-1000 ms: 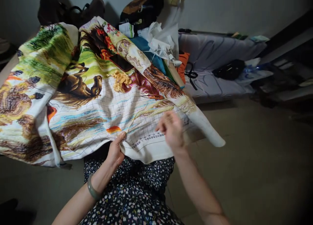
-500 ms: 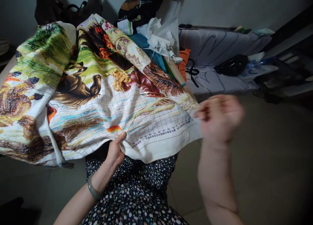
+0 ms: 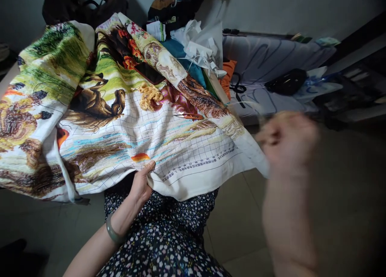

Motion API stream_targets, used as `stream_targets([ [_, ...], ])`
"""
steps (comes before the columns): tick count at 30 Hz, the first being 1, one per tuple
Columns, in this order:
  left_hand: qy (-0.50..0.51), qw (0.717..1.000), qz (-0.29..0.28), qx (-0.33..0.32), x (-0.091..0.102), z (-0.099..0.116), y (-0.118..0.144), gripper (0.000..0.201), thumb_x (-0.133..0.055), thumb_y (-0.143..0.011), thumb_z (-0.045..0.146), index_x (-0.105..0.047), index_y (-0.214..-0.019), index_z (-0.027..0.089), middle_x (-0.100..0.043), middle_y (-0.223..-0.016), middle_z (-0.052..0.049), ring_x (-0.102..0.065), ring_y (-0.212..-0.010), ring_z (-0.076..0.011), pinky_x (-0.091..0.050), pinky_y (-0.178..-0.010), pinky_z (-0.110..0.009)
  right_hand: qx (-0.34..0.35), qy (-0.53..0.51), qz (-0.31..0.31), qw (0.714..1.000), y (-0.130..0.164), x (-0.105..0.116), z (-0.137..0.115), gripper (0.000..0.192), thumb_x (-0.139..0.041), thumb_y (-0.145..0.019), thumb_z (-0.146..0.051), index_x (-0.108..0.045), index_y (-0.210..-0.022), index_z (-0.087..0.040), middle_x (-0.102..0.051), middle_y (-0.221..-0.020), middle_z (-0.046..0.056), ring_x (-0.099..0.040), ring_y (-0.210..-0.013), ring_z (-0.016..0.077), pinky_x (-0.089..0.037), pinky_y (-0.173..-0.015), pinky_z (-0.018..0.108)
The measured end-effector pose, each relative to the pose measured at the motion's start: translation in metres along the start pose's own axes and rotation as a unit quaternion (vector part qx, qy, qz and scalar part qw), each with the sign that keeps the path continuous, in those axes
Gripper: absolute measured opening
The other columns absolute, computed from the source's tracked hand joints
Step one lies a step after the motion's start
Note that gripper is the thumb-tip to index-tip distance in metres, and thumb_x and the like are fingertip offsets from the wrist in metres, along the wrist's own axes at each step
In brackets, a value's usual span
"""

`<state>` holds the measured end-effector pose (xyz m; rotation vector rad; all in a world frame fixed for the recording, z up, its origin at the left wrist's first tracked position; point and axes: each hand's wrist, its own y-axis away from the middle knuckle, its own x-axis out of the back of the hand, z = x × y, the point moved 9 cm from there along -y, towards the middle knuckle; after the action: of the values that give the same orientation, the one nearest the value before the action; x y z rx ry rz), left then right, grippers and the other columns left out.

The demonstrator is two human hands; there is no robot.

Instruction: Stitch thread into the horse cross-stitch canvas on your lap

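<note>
A large cross-stitch cloth (image 3: 199, 142) is spread over the table and my lap, partly stitched, with a printed grid and lettering along its near border. My left hand (image 3: 142, 183) grips the near edge, thumb on top and fingers underneath. Off the cloth's right side, my right hand (image 3: 291, 138) is raised and smeared by motion, its fingers pinched together. A faint pale line runs near those fingers, but what they hold cannot be made out. On the cloth lie orange-handled thread snips (image 3: 193, 116), a bundle of yellow thread (image 3: 150, 97) and a dark phone (image 3: 149, 73).
White cables and plugs (image 3: 201, 51) lie behind the cloth's rolled right side. Dark bags (image 3: 177, 5) stand against the wall. To the right is a grey-covered sofa (image 3: 253, 58) with a black bag (image 3: 286, 81) on it. Tiled floor (image 3: 238, 212) shows below.
My right hand has moved to the right, farther from the cloth, and the cloth's right corner now shows. My left hand keeps its grip on the near edge.
</note>
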<state>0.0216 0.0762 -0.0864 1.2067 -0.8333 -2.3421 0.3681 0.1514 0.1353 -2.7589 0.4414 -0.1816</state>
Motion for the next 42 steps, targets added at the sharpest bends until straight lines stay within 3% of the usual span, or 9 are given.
stream_targets([
  [1, -0.003, 1.000, -0.002, 0.004, 0.000, 0.000, 0.000, 0.017, -0.079, -0.062, 0.009, -0.070, -0.077, 0.010, -0.073, -0.075, -0.005, -0.065, -0.067, -0.0146, -0.051, -0.073, -0.025, -0.065, -0.034, -0.022, 0.997, 0.028, -0.035, 0.020, 0.014, -0.063, -0.079, -0.027, -0.050, -0.078, -0.023, -0.043, -0.048, -0.010, -0.034, -0.034, 0.0053, -0.028, -0.034, 0.019],
  [4, -0.016, 1.000, -0.006, 0.018, 0.001, -0.002, 0.000, 0.021, -0.079, -0.061, 0.011, -0.070, -0.080, 0.009, -0.073, -0.079, -0.006, -0.065, -0.069, -0.0158, -0.051, -0.071, -0.026, -0.233, -0.047, -0.199, 0.951, 0.118, -0.147, 0.067, 0.019, -0.058, -0.083, -0.032, -0.059, -0.096, -0.018, -0.055, -0.054, -0.006, -0.045, -0.039, 0.0073, -0.037, -0.037, 0.019],
  [6, -0.021, 1.000, -0.007, 0.018, 0.002, -0.002, -0.001, 0.019, -0.080, -0.061, 0.012, -0.069, -0.076, 0.009, -0.071, -0.072, -0.004, -0.064, -0.064, -0.0143, -0.050, -0.068, -0.025, -0.248, -0.025, -0.253, 0.935, 0.155, -0.188, 0.079, 0.022, -0.055, -0.085, -0.032, -0.063, -0.097, -0.015, -0.056, -0.055, -0.004, -0.044, -0.039, 0.0068, -0.035, -0.037, 0.018],
  [8, -0.024, 1.000, -0.008, 0.018, 0.003, -0.002, -0.001, 0.017, -0.080, -0.061, 0.012, -0.068, -0.072, 0.010, -0.069, -0.067, -0.002, -0.062, -0.061, -0.0128, -0.049, -0.065, -0.024, -0.226, 0.008, -0.267, 0.937, 0.170, -0.206, 0.082, 0.022, -0.053, -0.086, -0.030, -0.066, -0.094, -0.015, -0.057, -0.054, -0.003, -0.043, -0.038, 0.0068, -0.035, -0.038, 0.018],
  [16, -0.013, 1.000, -0.003, 0.021, -0.002, -0.002, 0.004, 0.018, -0.080, -0.058, 0.012, -0.066, -0.070, 0.010, -0.067, -0.063, -0.002, -0.060, -0.058, -0.0120, -0.047, -0.062, -0.024, -0.176, 0.091, -0.256, 0.946, 0.167, -0.211, 0.082, 0.019, -0.051, -0.085, -0.025, -0.069, -0.086, -0.016, -0.055, -0.050, -0.002, -0.049, -0.043, 0.0101, -0.037, -0.040, 0.019],
  [31, -0.006, 1.000, 0.011, 0.022, -0.003, -0.002, 0.007, 0.017, -0.079, -0.058, 0.010, -0.067, -0.071, 0.010, -0.069, -0.066, -0.002, -0.062, -0.060, -0.0126, -0.049, -0.064, -0.024, -0.181, 0.093, -0.251, 0.946, 0.166, -0.216, 0.078, 0.016, -0.051, -0.082, -0.022, -0.066, -0.079, -0.017, -0.054, -0.047, -0.003, -0.047, -0.039, 0.0097, -0.035, -0.038, 0.019],
  [36, -0.022, 0.999, -0.004, 0.028, -0.006, -0.002, 0.007, 0.020, -0.080, -0.058, 0.014, -0.065, -0.069, 0.011, -0.066, -0.062, -0.001, -0.059, -0.054, -0.0120, -0.048, -0.059, -0.025, -0.221, 0.086, -0.232, 0.943, 0.176, -0.216, 0.087, 0.013, -0.049, -0.086, -0.025, -0.060, -0.086, -0.018, -0.056, -0.050, -0.004, -0.043, -0.033, 0.0080, -0.035, -0.036, 0.019],
  [42, -0.019, 0.999, 0.003, 0.031, -0.008, 0.001, 0.007, 0.017, -0.078, -0.059, 0.010, -0.065, -0.070, 0.011, -0.067, -0.064, -0.001, -0.060, -0.057, -0.0116, -0.049, -0.060, -0.023, -0.211, 0.057, -0.230, 0.948, 0.179, -0.216, 0.096, 0.012, -0.055, -0.084, -0.027, -0.059, -0.076, -0.018, -0.058, -0.059, -0.002, -0.050, -0.046, 0.0093, -0.037, -0.042, 0.018],
])
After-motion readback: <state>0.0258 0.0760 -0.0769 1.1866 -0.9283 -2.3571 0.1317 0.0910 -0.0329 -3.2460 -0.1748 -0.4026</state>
